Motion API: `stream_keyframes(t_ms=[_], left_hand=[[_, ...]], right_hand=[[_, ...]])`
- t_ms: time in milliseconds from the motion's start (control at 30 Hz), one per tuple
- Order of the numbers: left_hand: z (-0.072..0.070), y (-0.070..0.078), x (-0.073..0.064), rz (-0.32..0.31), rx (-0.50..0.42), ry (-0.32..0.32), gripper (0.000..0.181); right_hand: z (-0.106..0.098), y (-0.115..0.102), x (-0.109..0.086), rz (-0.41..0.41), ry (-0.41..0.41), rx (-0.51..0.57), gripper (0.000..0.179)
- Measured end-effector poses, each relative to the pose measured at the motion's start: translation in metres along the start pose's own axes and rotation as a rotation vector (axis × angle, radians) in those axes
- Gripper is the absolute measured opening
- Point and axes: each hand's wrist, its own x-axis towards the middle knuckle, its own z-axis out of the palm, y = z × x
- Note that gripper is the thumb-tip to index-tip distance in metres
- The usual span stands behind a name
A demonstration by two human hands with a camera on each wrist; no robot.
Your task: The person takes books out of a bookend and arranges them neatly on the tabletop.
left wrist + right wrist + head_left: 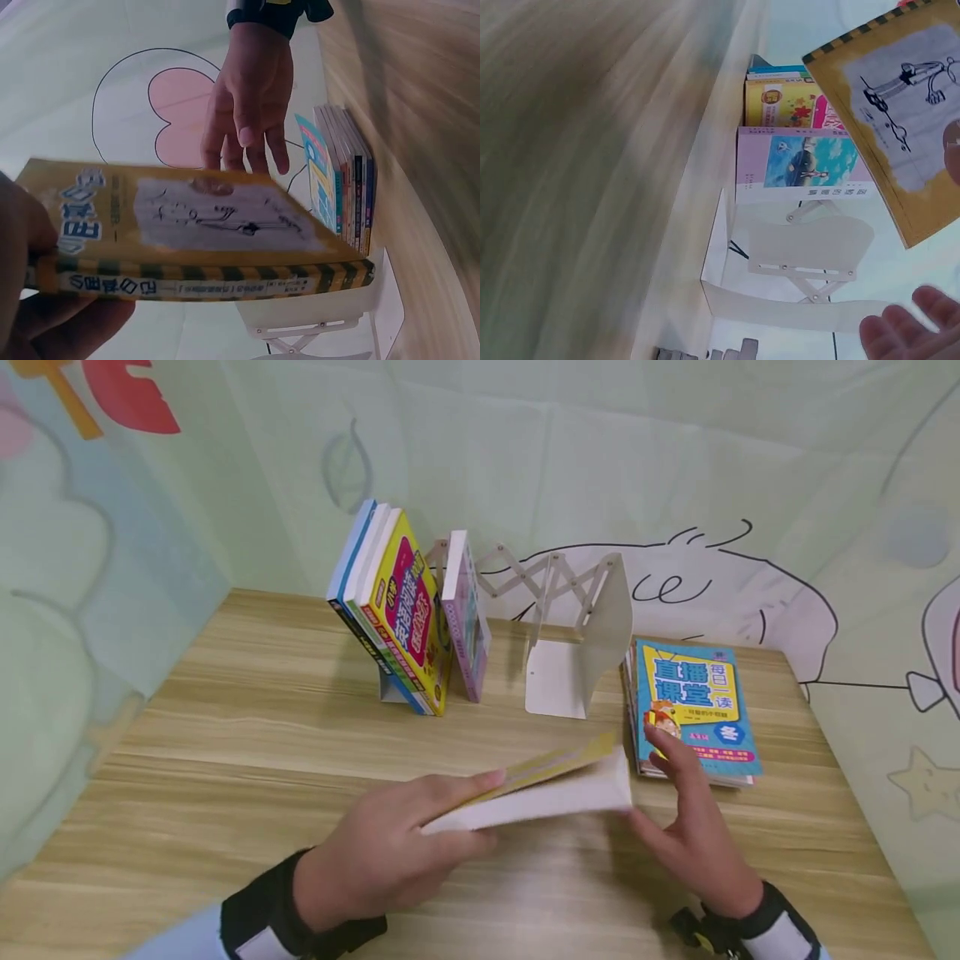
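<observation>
My left hand [393,847] grips a thin yellow-brown book [555,793] by its left end, thumb on one cover and fingers on the other. The left wrist view shows its striped spine [180,281] and the pale drawing on its cover. My right hand [697,835] is held just past the book's other end, fingers spread and nearly straight. In the head view its thumb overlaps the book's corner, but both wrist views show a gap between hand and book. A white folding book rack [558,681] stands behind them.
On the rack's left side lean several books, with a yellow one [408,610] in front and a purple one [467,618] beside it. A stack topped by a blue book [697,710] lies right of the rack. A printed cloth backdrop [480,443] borders the wooden table [225,727].
</observation>
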Motion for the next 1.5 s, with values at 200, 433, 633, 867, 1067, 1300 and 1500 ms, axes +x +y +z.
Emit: stream_keyframes(t_ms=[200,433,633,867,1067,1300,1500], left_hand=[[-0.002,0.005,-0.003,-0.046,-0.074,-0.254,0.033],[0.001,0.002,-0.004,0.172,-0.043,-0.2,0.019],[0.003,0.002,-0.005,0.17,-0.031,-0.199,0.019],[0.004,0.004,-0.008,-0.02,-0.13,-0.214,0.028],[0.006,0.001,-0.009,-0.128,-0.176,-0.169,0.033],[0.004,0.0,-0.011,-0.323,-0.307,-0.102,0.058],[0.002,-0.003,-0.014,-0.495,-0.229,-0.151,0.051]], right_hand=[[0.0,-0.005,-0.004,0.007,-0.087,-0.041,0.091],[0.003,-0.001,-0.01,-0.117,-0.096,-0.073,0.057],[0.005,0.003,-0.012,-0.155,-0.051,-0.091,0.055],[0.006,0.006,-0.011,-0.071,-0.035,0.067,0.046],[0.009,0.012,-0.014,-0.036,-0.002,0.193,0.036],[0.006,0.018,-0.017,-0.002,0.103,0.33,0.03],[-0.009,0.024,-0.014,0.128,0.137,0.469,0.029]])
